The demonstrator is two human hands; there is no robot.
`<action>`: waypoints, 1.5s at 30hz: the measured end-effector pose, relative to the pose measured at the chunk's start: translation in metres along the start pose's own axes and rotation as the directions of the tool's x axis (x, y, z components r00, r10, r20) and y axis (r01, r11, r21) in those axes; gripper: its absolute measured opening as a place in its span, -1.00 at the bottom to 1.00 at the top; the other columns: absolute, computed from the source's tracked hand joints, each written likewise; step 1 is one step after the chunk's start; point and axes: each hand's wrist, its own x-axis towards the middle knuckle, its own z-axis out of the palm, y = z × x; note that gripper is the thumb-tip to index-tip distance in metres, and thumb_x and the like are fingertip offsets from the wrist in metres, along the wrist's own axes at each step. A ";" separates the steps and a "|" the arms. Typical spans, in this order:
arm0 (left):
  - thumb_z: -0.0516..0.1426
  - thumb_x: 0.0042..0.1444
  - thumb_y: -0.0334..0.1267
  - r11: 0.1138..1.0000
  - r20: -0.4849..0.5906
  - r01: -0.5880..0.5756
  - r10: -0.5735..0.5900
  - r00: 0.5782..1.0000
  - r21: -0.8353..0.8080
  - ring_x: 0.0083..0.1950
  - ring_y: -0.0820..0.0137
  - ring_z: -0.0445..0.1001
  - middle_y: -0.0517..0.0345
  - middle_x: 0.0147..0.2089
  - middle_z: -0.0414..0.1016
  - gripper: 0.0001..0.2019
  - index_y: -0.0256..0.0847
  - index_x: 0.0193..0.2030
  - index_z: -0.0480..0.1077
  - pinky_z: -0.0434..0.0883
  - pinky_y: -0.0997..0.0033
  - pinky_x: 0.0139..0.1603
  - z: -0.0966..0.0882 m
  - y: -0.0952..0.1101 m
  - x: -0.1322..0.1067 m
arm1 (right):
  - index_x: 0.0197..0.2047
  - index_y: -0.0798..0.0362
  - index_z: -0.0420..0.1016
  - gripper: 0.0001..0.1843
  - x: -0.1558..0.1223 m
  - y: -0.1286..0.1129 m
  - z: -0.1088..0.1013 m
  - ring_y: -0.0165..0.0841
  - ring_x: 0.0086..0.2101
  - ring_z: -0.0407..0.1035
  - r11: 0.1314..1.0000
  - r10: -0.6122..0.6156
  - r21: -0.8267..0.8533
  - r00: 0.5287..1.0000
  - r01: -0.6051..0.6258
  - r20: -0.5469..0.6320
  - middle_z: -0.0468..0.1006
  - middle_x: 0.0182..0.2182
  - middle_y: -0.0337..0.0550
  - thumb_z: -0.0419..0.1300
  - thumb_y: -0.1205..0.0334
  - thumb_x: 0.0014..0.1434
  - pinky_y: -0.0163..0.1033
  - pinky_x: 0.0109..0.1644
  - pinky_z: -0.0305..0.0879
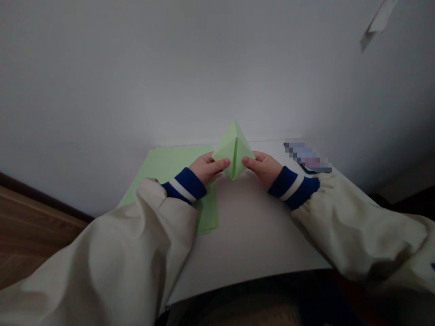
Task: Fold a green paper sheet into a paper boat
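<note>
Clock centred on the folded green paper (226, 147), 12 pointing away from you. You hold the paper with both hands over the far part of the white table (251, 240), its peak toward 12 and its slit running down to the lower tip at 6. Whether that tip touches the table, cannot tell.

Your left hand (208, 167), at 8, is pinched closed on the paper's left corner, thumb on the near face. Your right hand (264, 167), at 4, grips the right corner the same way. Fingers behind the paper are partly hidden.

Edges: the table's far edge meets the wall (204, 68) just beyond your hands, so room toward 12 is tight. Green sheets (170, 164) lie from 8 to 9, partly under your left forearm. A phone-like device (307, 157), pixelated, lies at 3, near the right edge and well apart from the paper. Widest room: the stretch of tabletop from 5 to 6, reaching the near edge between your sleeves (129, 253).
</note>
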 end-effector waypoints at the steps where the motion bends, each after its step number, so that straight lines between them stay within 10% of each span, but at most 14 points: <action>1: 0.34 -0.20 -0.16 1.000 -0.007 -0.012 0.012 1.000 0.001 -0.16 0.25 0.52 0.02 -0.23 0.57 -0.67 -0.26 -0.28 0.48 0.40 0.18 -0.05 0.000 0.001 0.000 | -0.25 0.06 0.53 -0.63 0.000 -0.001 0.000 -0.33 -0.20 0.43 1.000 0.003 0.012 1.000 -0.003 -0.004 0.59 -0.28 -0.15 0.30 -0.02 -0.08 -0.10 0.07 0.23; 17: 0.31 -0.16 -0.13 0.998 -0.015 -0.018 0.019 1.000 0.063 -0.21 0.28 0.52 0.03 -0.27 0.57 -0.68 -0.28 -0.29 0.48 0.38 0.16 -0.05 -0.006 0.000 0.000 | -0.29 0.04 0.51 -0.65 -0.003 -0.004 0.001 -0.34 -0.20 0.41 0.996 0.012 0.087 0.998 -0.007 -0.065 0.57 -0.26 -0.16 0.32 0.01 -0.12 -0.10 0.06 0.21; 22: 0.30 -0.15 -0.16 0.971 -0.062 -0.094 0.110 0.992 0.218 -0.22 0.33 0.48 0.08 -0.27 0.54 -0.69 -0.26 -0.27 0.45 0.35 0.19 -0.03 -0.012 -0.003 0.003 | -0.26 0.05 0.47 -0.62 -0.003 -0.005 -0.003 -0.32 -0.22 0.39 0.979 -0.090 -0.191 0.994 0.078 -0.055 0.55 -0.27 -0.14 0.24 -0.06 -0.05 -0.10 -0.02 0.24; 24: 0.30 -0.19 -0.21 0.952 -0.114 -0.155 0.190 0.975 0.262 -0.23 0.38 0.46 0.15 -0.29 0.51 -0.70 -0.23 -0.28 0.41 0.34 0.25 -0.03 -0.015 -0.004 0.005 | -0.28 0.04 0.47 -0.68 -0.004 -0.008 -0.005 -0.30 -0.23 0.38 0.858 -0.234 -0.477 0.972 0.190 -0.033 0.55 -0.30 -0.14 0.22 -0.02 -0.02 -0.09 -0.04 0.23; 27: 0.24 -0.14 -0.19 0.942 -0.221 -0.172 0.240 0.945 0.287 -0.18 0.39 0.43 0.17 -0.23 0.47 -0.70 -0.19 -0.22 0.37 0.33 0.27 -0.05 -0.019 -0.002 0.008 | -0.36 0.03 0.48 -0.82 -0.006 -0.015 -0.007 -0.26 -0.24 0.36 0.450 -0.450 -0.839 0.889 0.305 0.081 0.55 -0.34 -0.10 0.19 0.11 0.02 -0.08 -0.06 0.20; 32: 0.03 0.05 0.06 0.875 -0.208 -0.188 0.306 0.929 0.446 0.00 0.27 0.35 -0.02 0.05 0.34 -0.55 -0.17 0.00 0.26 0.35 0.23 -0.09 -0.016 0.004 0.007 | -0.38 0.02 0.49 -0.83 -0.009 -0.021 -0.010 -0.23 -0.22 0.32 -0.014 -0.486 -0.945 0.824 0.326 0.292 0.53 -0.38 -0.12 0.12 0.15 0.09 0.01 0.07 0.06; 38: 0.21 -0.12 -0.17 0.563 -0.047 -0.230 0.434 0.900 0.794 -0.09 0.34 0.34 0.00 0.05 0.28 -0.48 -0.15 0.03 0.23 0.37 0.36 -0.23 -0.007 0.011 -0.003 | -0.41 -0.03 0.52 -0.83 -0.007 -0.019 -0.011 -0.24 -0.21 0.26 -0.091 -0.375 -0.916 0.839 0.390 0.394 0.52 -0.39 -0.16 0.15 0.11 0.07 0.05 0.16 -0.05; 45: 0.07 -0.13 -0.37 0.580 -0.182 -0.117 0.431 0.884 0.807 -0.20 0.36 0.36 0.06 -0.18 0.35 -0.87 -0.24 -0.36 0.30 0.33 0.48 -0.43 -0.017 0.008 -0.001 | -0.28 -0.01 0.54 -0.70 -0.008 -0.024 -0.011 -0.25 -0.22 0.31 0.011 -0.353 -0.891 0.836 0.453 0.421 0.54 -0.32 -0.13 0.16 -0.04 0.06 0.01 0.07 0.09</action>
